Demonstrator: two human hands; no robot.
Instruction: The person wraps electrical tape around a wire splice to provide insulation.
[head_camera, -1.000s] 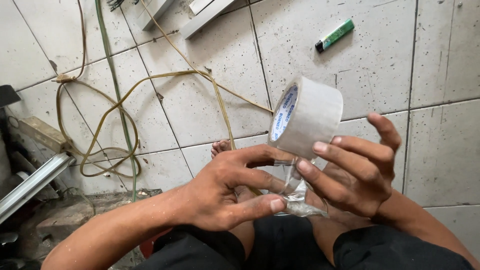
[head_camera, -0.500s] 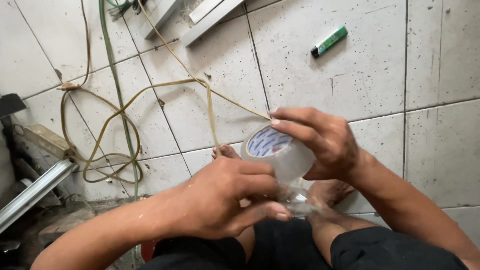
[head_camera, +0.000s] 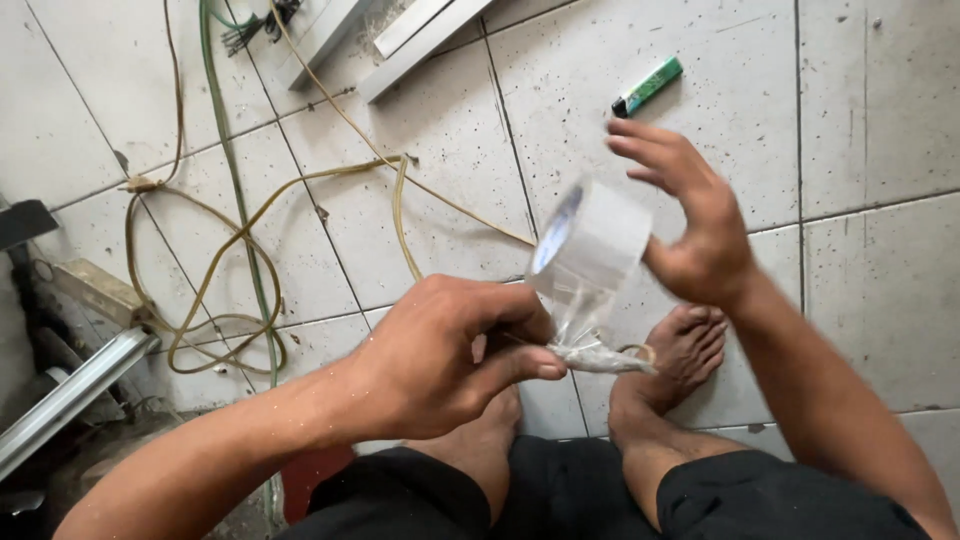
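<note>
Tape roll (head_camera: 590, 240): light, stiff ring, likely best gripped by rim; sticky strip down to bundle (head_camera: 595, 355) pinched in left hand (head_camera: 450, 355); right hand (head_camera: 690, 215) spread open beside roll.

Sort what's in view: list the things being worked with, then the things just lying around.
In hand:
left hand pinching a small tape-wrapped bundle
roll of clear tape against the right hand

Lying about:
green lighter
yellowish cord
green hose
metal channels
</note>
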